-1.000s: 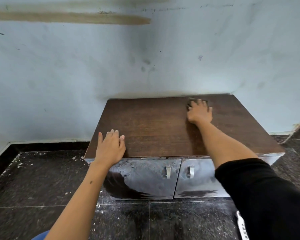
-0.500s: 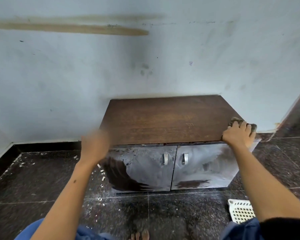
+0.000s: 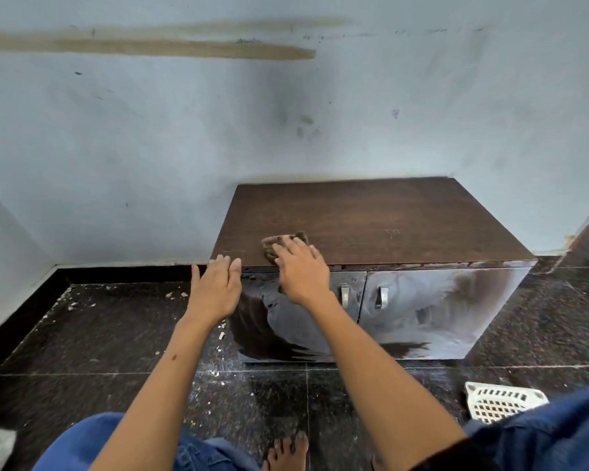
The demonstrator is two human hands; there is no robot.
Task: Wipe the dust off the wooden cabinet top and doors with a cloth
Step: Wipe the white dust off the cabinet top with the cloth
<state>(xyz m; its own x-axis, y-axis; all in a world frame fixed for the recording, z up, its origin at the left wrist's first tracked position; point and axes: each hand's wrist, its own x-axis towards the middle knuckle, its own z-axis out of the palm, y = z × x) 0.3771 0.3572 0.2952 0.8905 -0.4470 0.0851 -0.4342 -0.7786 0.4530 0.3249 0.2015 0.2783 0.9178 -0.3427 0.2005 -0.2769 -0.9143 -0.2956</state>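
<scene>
Head view: right hand flat, fingers extended, presses cloth on cabinet top near front-left corner. Left hand flat, empty, at corner edge. Top's long axis runs rightward from cloth; dusty doors below.

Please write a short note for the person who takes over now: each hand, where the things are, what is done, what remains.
Left hand: open, holds nothing, at the front left corner of the cabinet top.
Right hand: flat, presses the cloth on the top near its front left edge.
Done: the top looks mostly dark and clean.
Left: the two doors, grey with smeared dust, apart from a few dark patches.
</scene>
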